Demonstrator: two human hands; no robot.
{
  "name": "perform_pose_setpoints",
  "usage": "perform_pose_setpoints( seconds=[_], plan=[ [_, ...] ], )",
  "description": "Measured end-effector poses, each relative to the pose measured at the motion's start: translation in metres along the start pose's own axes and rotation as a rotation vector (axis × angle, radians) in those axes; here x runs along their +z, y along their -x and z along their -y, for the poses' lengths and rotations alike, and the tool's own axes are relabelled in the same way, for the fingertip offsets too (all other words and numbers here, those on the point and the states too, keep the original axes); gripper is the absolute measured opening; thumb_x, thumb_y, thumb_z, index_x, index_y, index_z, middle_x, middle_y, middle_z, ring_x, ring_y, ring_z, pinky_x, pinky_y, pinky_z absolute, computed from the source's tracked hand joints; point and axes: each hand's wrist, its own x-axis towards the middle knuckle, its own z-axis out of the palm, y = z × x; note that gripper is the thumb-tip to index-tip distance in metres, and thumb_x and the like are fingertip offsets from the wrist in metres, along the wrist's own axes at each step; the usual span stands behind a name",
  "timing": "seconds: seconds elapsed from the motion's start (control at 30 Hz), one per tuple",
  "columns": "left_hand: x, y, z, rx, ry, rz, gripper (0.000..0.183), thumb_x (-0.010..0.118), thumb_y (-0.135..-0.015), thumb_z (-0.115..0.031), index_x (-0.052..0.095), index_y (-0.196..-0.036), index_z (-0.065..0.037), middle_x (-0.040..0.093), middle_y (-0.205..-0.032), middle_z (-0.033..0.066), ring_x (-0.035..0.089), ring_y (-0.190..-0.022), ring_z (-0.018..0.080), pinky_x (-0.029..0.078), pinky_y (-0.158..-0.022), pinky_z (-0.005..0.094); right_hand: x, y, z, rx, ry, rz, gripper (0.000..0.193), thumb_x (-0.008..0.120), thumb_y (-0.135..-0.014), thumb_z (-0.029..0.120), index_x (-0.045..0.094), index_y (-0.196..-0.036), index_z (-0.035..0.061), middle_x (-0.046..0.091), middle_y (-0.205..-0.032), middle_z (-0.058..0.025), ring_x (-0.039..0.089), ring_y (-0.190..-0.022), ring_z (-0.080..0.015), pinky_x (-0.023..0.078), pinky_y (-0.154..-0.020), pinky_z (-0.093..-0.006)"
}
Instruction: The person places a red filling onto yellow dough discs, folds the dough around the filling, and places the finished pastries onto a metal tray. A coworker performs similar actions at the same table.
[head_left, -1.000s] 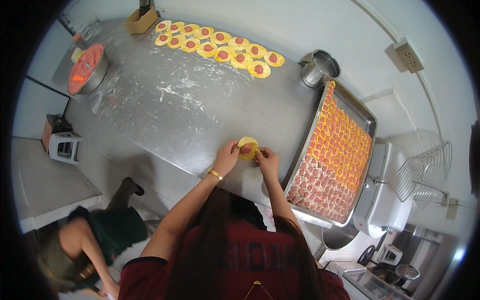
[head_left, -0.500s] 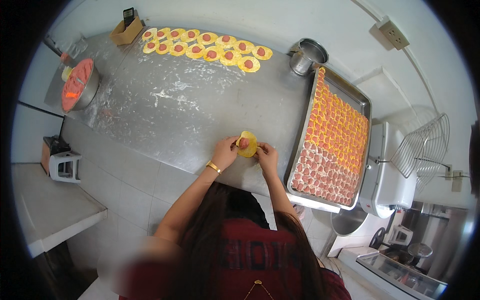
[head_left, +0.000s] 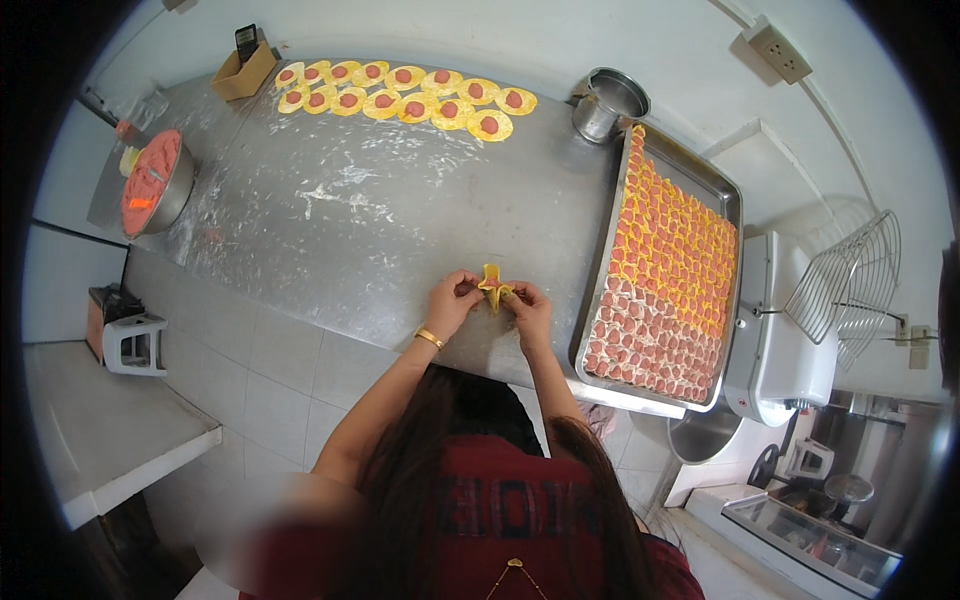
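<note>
A yellow dumpling wrapper (head_left: 491, 272) with pink meat filling is pinched between my two hands over the near part of the steel table (head_left: 330, 230). Its sides are drawn inward and its edges stand up in folds. My left hand (head_left: 453, 302), a gold bracelet at the wrist, grips the wrapper's left side. On the opposite side, my right hand (head_left: 530, 312) holds it with thumb and fingers together. To the right lies a large metal tray (head_left: 583, 322) packed with rows of small open-topped dumplings (head_left: 665, 250), yellow toward the back and paler in front.
Two rows of yellow wrappers topped with meat (head_left: 415, 110) lie along the back edge. A steel bowl (head_left: 180, 190) of pink meat filling sits at far left. Behind the tray is a metal pot (head_left: 608, 105); a cardboard box (head_left: 243, 75) stands at the back left.
The wrapper was spread nearly flat between my hands; now its sides are folded up around the filling. My right hand has come slightly closer to the left.
</note>
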Motion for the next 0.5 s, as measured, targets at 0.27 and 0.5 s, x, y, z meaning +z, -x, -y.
perform_pose_setpoints(
  seconds=[0.27,0.5],
  plan=[
    [0.005,0.008,-0.018,-0.065,0.445,0.073,0.013,0.063,-0.083,0.001,0.055,-0.092,-0.002,0.059,-0.090,0.0024,0.057,-0.090,0.0102,0.049,-0.079,0.0239,-0.005,0.014,0.021,-0.119,-0.150,0.107,0.033,0.063,-0.080,-0.005,0.059,-0.112,-0.0017,0.064,-0.103,-0.0058,0.059,-0.095,-0.0133,0.046,-0.085,-0.0253],
    [0.003,0.005,-0.028,-0.132,0.271,0.223,0.017,0.064,-0.080,0.004,0.059,-0.095,-0.001,0.062,-0.099,0.0070,0.060,-0.093,0.0146,0.051,-0.080,0.0262,-0.029,-0.004,0.021,-0.118,0.260,0.086,0.035,0.062,-0.078,-0.009,0.059,-0.112,-0.0026,0.064,-0.102,-0.0084,0.060,-0.092,-0.0132,0.050,-0.081,-0.0258]
  ],
)
